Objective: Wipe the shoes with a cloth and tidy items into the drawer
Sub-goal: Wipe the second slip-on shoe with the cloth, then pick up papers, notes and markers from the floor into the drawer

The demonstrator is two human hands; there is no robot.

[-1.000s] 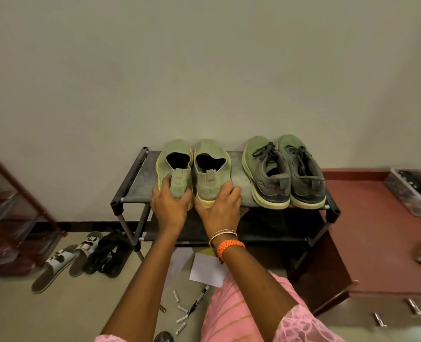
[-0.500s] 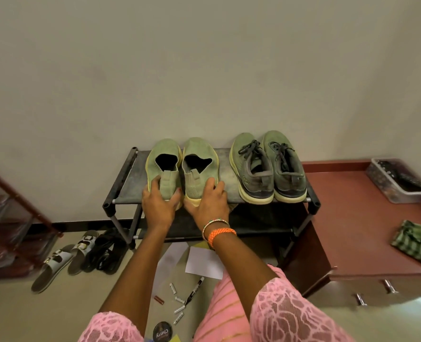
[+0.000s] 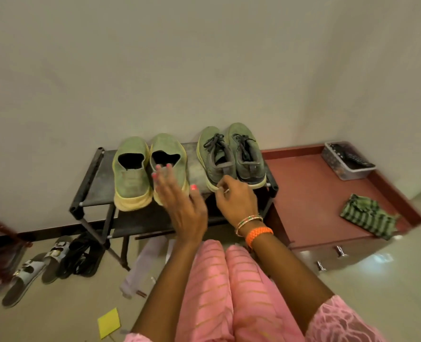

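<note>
2 light green slip-on shoes (image 3: 140,174) sit on the black rack (image 3: 91,178); the left hand (image 3: 182,206) hangs slack over them, holding nothing. The right hand (image 3: 236,198), loosely curled, looks empty near the laced shoes (image 3: 231,156). The green cloth (image 3: 367,218) lies on the drawer cabinet (image 3: 310,193)

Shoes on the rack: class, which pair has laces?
The darker grey-green pair on the rack's right side, with dark laces; the lighter green slip-ons to their left have none.

The left hand (image 3: 182,206) reaches forward with fingers spread and straight, blurred. The right hand (image 3: 236,198) hangs beside it, fingers loosely curled, holding nothing.
</note>
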